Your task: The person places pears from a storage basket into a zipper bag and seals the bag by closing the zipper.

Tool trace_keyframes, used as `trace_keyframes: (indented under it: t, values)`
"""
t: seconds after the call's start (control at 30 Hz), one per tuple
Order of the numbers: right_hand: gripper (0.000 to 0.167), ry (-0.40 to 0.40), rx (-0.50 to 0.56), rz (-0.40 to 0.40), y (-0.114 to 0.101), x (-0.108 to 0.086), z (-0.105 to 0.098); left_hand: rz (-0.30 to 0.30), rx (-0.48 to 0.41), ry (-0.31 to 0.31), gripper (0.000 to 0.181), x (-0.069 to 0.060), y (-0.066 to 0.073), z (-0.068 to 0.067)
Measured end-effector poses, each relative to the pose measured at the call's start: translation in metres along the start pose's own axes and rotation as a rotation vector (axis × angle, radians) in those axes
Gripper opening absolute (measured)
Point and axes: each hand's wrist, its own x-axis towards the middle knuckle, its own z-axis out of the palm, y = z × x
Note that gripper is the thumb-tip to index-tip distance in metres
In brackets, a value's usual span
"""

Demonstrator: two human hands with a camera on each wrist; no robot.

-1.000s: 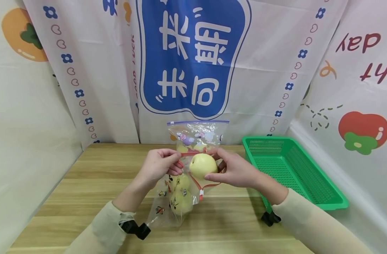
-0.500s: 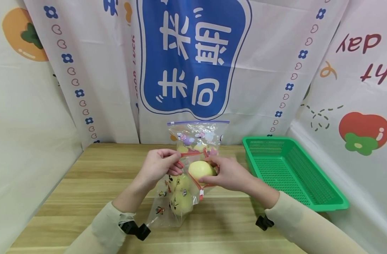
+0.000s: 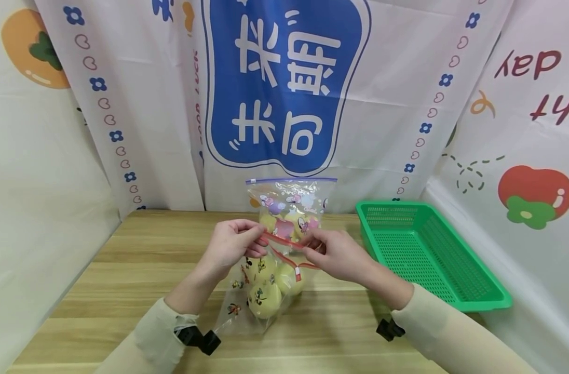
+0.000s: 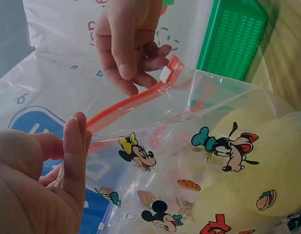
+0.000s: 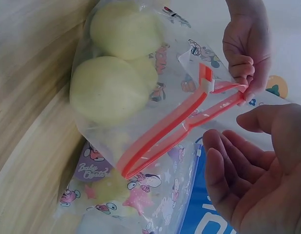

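My left hand [image 3: 235,241] pinches the red zip rim [image 3: 281,240] of a clear zip bag [image 4: 253,92] printed with cartoon figures. Several round, pale yellow fruits [image 5: 109,90] lie inside that bag; their exact kind is unclear. My right hand [image 3: 338,257] is beside the bag's mouth. Its fingers are loosely bent with nothing between them, as the right wrist view shows. A white slider [image 4: 165,74] sits near one end of the red zip, and the mouth gapes in the right wrist view.
Behind stands a second clear bag [image 3: 298,200] with a purple zip and yellowish things inside. A green perforated basket [image 3: 415,246] is at the right on the wooden table [image 3: 158,270]. Printed cloth [image 3: 387,104] hangs at the back and sides.
The right hand lowered a pale yellow fruit through the mouth and let go. That fruit now rests inside with the others. The left hand has stayed at the red rim.
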Motion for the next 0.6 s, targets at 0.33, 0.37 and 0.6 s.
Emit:
trace_keyframes:
  t: [0.33,0.37,0.6]
  values:
    - [0.013,-0.038,-0.03,0.033,0.001,-0.009,-0.004,-0.007,0.001,-0.001,0.028,-0.001,-0.001,-0.001]
    - [0.015,-0.06,-0.036,0.035,0.001,-0.01,-0.003,-0.007,0.001,0.001,0.028,-0.002,0.0,-0.001]
    - [0.029,-0.201,-0.056,0.037,0.0,-0.013,0.015,-0.013,0.01,0.007,0.029,0.0,-0.001,-0.001]
